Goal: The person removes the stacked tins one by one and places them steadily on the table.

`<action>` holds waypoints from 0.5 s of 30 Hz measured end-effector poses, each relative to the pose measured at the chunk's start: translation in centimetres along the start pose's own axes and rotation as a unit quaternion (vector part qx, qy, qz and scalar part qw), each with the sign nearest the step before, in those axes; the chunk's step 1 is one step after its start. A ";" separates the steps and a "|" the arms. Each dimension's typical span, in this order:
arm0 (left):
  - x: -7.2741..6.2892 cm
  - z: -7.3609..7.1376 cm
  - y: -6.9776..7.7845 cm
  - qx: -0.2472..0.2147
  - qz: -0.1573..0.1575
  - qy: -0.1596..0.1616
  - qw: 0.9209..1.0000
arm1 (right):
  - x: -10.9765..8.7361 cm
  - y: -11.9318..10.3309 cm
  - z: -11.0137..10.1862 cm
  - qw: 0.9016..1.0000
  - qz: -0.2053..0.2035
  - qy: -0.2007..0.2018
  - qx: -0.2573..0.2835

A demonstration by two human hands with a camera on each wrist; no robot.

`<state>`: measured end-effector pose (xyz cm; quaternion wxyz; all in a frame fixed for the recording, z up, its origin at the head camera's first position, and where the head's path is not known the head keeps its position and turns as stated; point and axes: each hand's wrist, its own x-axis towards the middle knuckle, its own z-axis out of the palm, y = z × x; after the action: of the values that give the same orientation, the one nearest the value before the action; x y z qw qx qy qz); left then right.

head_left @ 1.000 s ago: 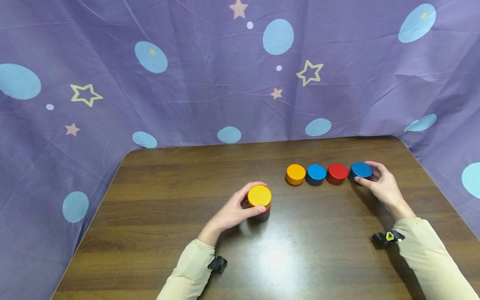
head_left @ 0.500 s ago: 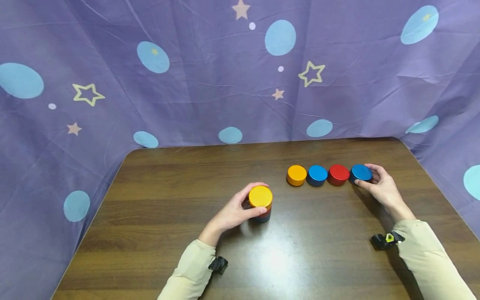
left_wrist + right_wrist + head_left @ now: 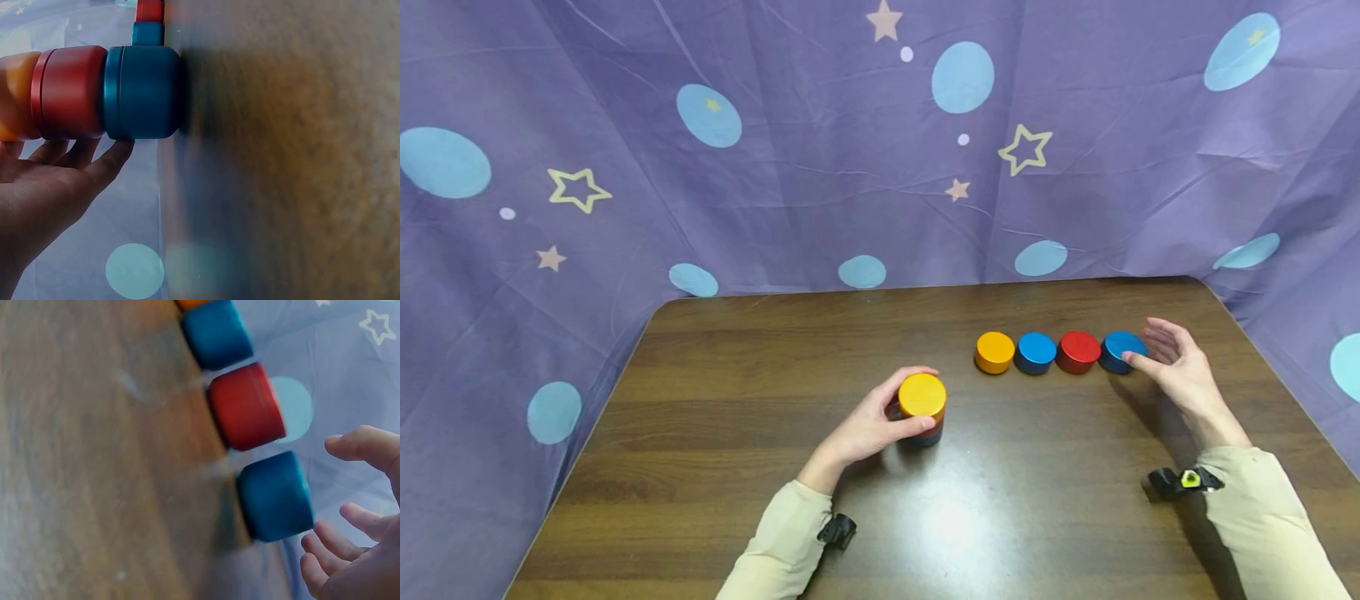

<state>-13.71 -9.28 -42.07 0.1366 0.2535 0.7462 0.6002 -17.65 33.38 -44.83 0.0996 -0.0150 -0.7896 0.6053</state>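
Note:
Three round lidded tins stand in an upright stack: an orange tin (image 3: 922, 393) on top, a red tin (image 3: 72, 92) in the middle and a blue tin (image 3: 144, 92) at the bottom, on the table. My left hand (image 3: 871, 425) grips this stack from the left, thumb in front and fingers behind. To the right is a row with an orange tin (image 3: 995, 353), a blue tin (image 3: 1035, 354), a red tin (image 3: 1078, 352) and another blue tin (image 3: 1122, 351) at the right end. My right hand (image 3: 1187, 375) hovers beside that end tin, thumb and fingers spread, holding nothing.
The brown wooden table (image 3: 760, 467) has rounded far corners. A purple cloth (image 3: 805, 150) with stars and dots hangs behind it and along the sides. Each wrist wears a small black camera.
My right hand has let go of the blue tin at the row's end and drawn back up and to the right. My left hand stays on the stack.

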 end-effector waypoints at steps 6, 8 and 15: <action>0.1 0.0 0.1 0.002 -0.001 0.000 1.000 | -0.4 -1.9 0.6 0.997 -0.026 0.002 0.073; 0.0 0.1 0.2 0.006 -0.004 0.001 1.000 | -0.6 -2.5 0.9 0.996 -0.040 -0.007 0.082; 0.1 0.1 0.2 0.011 -0.004 0.004 1.000 | -1.5 -3.9 2.7 0.996 -0.078 -0.030 0.039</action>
<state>-13.67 -9.08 -41.87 0.1332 0.2495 0.7544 0.5923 -16.31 29.58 -41.91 0.1230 0.0687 -0.7665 0.6266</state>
